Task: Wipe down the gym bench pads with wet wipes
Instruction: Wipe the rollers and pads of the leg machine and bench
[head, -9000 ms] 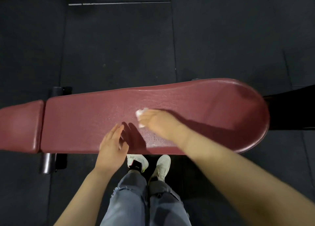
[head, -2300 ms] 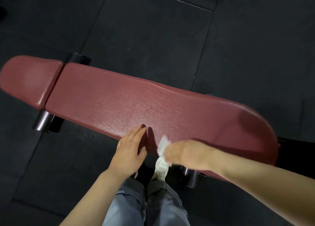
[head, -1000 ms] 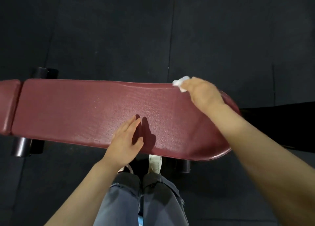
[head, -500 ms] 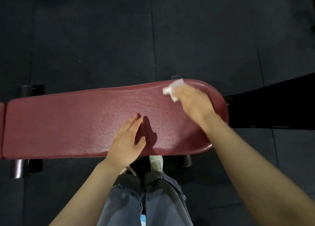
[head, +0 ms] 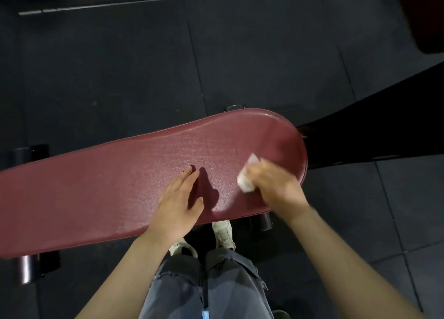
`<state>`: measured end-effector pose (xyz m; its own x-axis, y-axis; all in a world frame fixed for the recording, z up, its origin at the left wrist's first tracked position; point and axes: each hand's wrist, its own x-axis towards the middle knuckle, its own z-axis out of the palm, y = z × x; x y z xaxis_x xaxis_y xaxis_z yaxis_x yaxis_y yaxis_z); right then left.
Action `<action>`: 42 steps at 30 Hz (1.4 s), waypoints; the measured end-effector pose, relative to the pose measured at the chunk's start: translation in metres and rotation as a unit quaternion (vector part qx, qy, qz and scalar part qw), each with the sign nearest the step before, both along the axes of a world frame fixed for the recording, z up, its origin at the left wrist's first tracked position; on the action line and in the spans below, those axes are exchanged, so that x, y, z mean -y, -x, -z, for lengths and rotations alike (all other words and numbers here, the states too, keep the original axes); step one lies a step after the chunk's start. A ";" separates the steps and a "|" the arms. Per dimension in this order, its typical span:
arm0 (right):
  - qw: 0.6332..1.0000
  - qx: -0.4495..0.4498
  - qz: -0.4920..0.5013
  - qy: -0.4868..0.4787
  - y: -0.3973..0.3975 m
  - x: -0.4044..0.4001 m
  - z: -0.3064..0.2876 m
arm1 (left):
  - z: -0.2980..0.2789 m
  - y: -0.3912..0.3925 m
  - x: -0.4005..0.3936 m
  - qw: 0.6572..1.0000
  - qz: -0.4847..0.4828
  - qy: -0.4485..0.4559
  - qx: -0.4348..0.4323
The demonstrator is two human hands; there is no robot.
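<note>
**Wipe pulled back to the near side of the rounded end**

Your left hand (head: pixel 176 204) stays flat, fingers straight, on the bench (head: pixel 84 193). Your right hand (head: pixel 276 188) has dragged the wet wipe (head: pixel 246 180) from the far edge toward you, its grip pinching it (blurred). The rounded end looks nearly covered. Count: one pad in view, one wipe, two hands.

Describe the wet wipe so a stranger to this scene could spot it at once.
Find the long dark red bench pad lying across the black floor, then follow it to its rounded right end. There the right hand presses a small crumpled wet wipe onto the pad; it is the only white thing on the red surface.
</note>
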<state>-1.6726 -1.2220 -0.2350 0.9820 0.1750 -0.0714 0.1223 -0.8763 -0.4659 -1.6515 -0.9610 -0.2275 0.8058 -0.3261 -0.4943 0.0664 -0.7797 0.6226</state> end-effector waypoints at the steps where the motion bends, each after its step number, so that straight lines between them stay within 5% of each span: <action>1: 0.999 0.011 0.018 0.026 -0.037 -0.001 -0.003 | 0.000 -0.001 0.000 1.000 0.005 -0.007 -0.001; 6: 0.990 -0.043 0.072 0.110 -0.123 -0.001 -0.021 | -0.002 -0.002 0.004 1.000 0.002 -0.011 0.004; 14: 0.999 0.039 0.033 -0.016 0.073 0.005 -0.024 | -0.002 0.002 0.005 1.000 0.010 0.008 -0.002; 23: 0.988 0.005 0.133 0.075 -0.118 0.039 -0.028 | -0.004 0.003 0.015 1.000 0.006 -0.010 0.020; 27: 0.979 -0.006 0.204 -0.010 -0.019 0.036 -0.025 | -0.006 0.007 0.020 1.000 0.022 -0.003 0.006; 32: 0.978 0.061 0.200 0.003 0.090 0.027 -0.026 | -0.002 0.007 0.021 1.000 0.023 0.015 0.013; 42: 0.946 -0.032 0.292 -0.139 -0.104 0.060 -0.029 | -0.004 0.009 0.026 1.000 0.021 -0.018 0.014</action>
<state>-1.5689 -1.2815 -0.2062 0.9124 -0.3742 -0.1656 -0.3809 -0.6286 -0.6780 -1.6601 -0.9872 -0.2233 0.8051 -0.3431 -0.4838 0.0159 -0.8029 0.5959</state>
